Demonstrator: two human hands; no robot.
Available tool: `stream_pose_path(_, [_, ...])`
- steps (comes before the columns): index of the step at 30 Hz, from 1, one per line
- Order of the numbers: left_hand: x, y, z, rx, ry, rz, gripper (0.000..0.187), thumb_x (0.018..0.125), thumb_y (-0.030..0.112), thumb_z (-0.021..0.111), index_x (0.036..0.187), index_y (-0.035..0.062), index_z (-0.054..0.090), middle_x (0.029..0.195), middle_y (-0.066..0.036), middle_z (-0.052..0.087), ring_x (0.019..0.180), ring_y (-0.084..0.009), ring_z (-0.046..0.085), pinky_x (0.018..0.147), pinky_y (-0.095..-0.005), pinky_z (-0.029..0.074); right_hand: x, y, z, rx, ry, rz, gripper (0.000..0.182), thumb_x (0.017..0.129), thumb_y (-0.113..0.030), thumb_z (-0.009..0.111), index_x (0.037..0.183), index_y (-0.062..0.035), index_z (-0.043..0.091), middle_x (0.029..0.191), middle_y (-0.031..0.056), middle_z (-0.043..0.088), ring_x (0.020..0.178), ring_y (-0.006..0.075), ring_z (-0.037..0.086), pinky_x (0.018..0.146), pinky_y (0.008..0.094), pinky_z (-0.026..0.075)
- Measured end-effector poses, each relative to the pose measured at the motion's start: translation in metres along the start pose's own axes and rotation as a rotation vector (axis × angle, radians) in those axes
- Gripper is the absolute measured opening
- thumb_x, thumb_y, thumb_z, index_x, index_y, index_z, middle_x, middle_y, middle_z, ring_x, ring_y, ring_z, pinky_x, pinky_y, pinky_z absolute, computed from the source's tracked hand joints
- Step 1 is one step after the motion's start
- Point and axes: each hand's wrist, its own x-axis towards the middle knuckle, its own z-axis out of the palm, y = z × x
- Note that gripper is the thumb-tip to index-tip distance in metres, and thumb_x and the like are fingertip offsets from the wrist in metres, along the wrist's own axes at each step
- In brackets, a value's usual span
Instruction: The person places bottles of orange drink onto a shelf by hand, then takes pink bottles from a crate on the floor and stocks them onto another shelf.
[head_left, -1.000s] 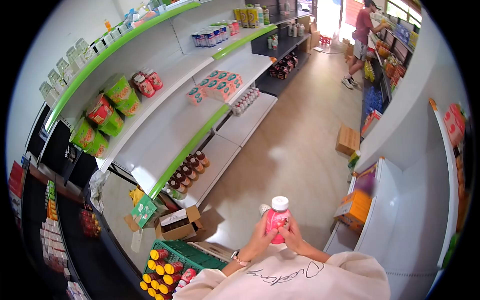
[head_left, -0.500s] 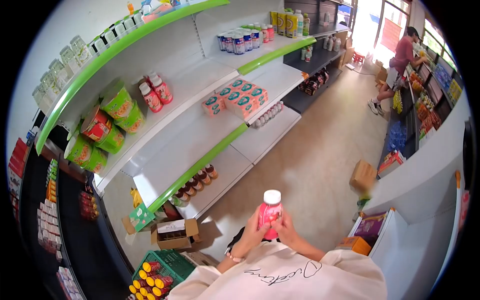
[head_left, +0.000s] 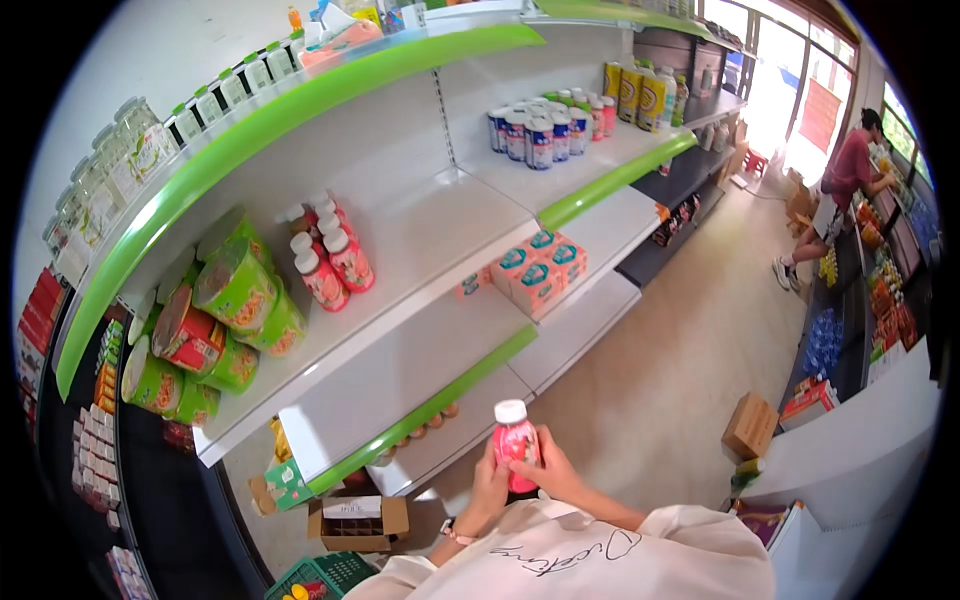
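Observation:
Upright in front of my chest is a pink drink bottle (head_left: pixel 517 440) with a white cap, held between both hands. My left hand (head_left: pixel 490 478) wraps its left side, and my right hand (head_left: pixel 552 468) closes round its right side, thumb across the front. Ahead and to the left, several matching pink bottles (head_left: pixel 345 262) stand in a small group on the white shelf (head_left: pixel 430 225). Beside them, green instant noodle tubs (head_left: pixel 235 285) are stacked with a red noodle tub (head_left: pixel 190 330) among them.
Blue-and-white cans (head_left: pixel 538 142) stand farther along that shelf; pink tissue packs (head_left: pixel 540 272) lie one level lower. An open cardboard box (head_left: pixel 358 524) and a green crate (head_left: pixel 345 568) are on the floor at left. Another person (head_left: pixel 848 190) stands at the right-hand shelves.
My view has moved nearer the shelf, which now appears larger. Both hands still hold the bottle, which has shifted slightly left and down in view. The green crate has slid mostly out of sight.

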Motion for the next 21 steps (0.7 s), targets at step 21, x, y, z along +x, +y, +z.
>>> stream_pose_path(21, [0.269,0.141,-0.127,-0.153,0.071,0.087,0.075,0.093,0.016,0.050,0.151,0.0045,0.003,0.153,-0.010,0.018,0.136,-0.0219,0.030,0.111,-0.0359,0.027,0.445,-0.120,0.023,-0.238,-0.247,-0.570,0.072,0.079,-0.023,0.075,0.135,0.0000,0.038,0.116,0.0179,0.058,0.104,0.0220,0.058,0.091,0.0351,0.047])
